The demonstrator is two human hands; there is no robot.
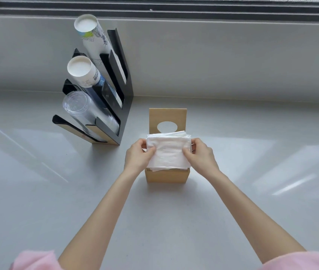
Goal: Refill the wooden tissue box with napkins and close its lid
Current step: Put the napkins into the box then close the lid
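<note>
A light wooden tissue box (166, 175) stands on the grey counter at mid frame. Its lid (167, 116), with an oval hole, is swung up and stands upright at the back. A white stack of napkins (168, 152) lies on top of the box opening and sticks out above the rim. My left hand (137, 156) grips the stack's left edge, thumb on top. My right hand (199, 155) grips the right edge the same way. The inside of the box is hidden under the napkins.
A black tiered cup holder (113, 106) stands to the left rear of the box, with two paper cup stacks (82, 72) and one clear plastic cup stack (78, 106). A low grey wall and window sill (213, 55) run behind the counter.
</note>
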